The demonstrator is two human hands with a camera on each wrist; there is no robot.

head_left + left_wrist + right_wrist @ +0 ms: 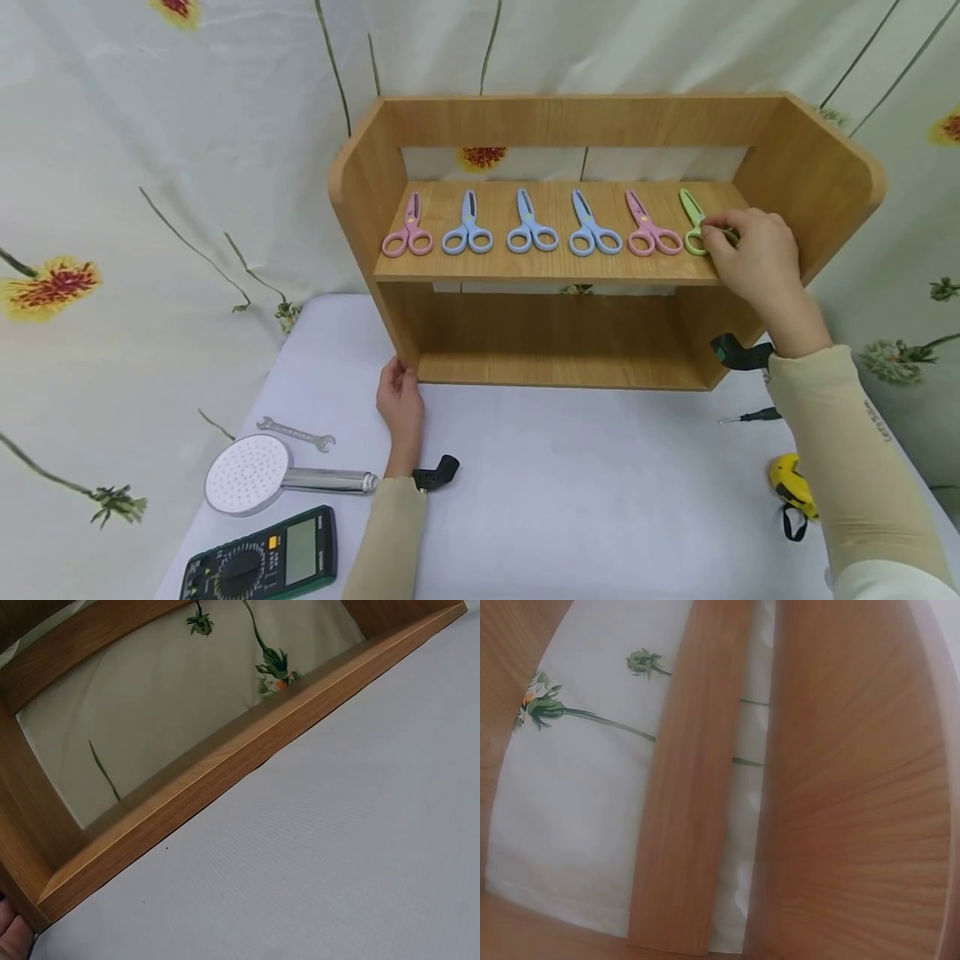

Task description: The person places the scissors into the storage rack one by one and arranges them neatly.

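Observation:
A two-tier wooden shelf stands on the white-covered table. Along its upper board lies a row of scissors: pink scissors at the left end, several blue scissors in the middle, another pink pair, then green scissors at the right end. My right hand pinches the green pair's handle between thumb and fingers, partly covering it. Down at the shelf's lower left corner, my left hand holds the side panel. Only a few fingers show beside that panel in the left wrist view.
On the table's left are a wrench, a shower head and a multimeter. Beside my right forearm lie a screwdriver and a yellow tape measure. Floral cloth hangs behind the shelf.

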